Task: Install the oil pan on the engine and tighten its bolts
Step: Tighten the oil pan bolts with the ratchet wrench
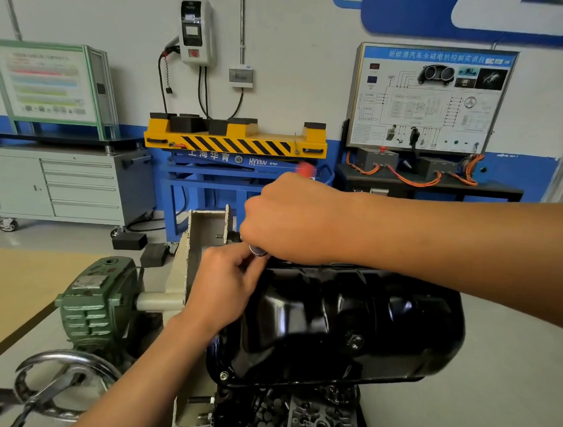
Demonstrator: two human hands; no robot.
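Oil pan (pixel 349 329) upside-down atop engine (pixel 322 421)

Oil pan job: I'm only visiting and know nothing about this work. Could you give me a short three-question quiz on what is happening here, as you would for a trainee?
1. True or false: the black oil pan already sits on the engine.
2. The right hand grips a tool. What colour is its handle end? A red, B green, C yellow.
3. Fill in: the left hand pinches the tool's silver tip at the pan's far ___ corner.

Key: 1 true; 2 A; 3 left.
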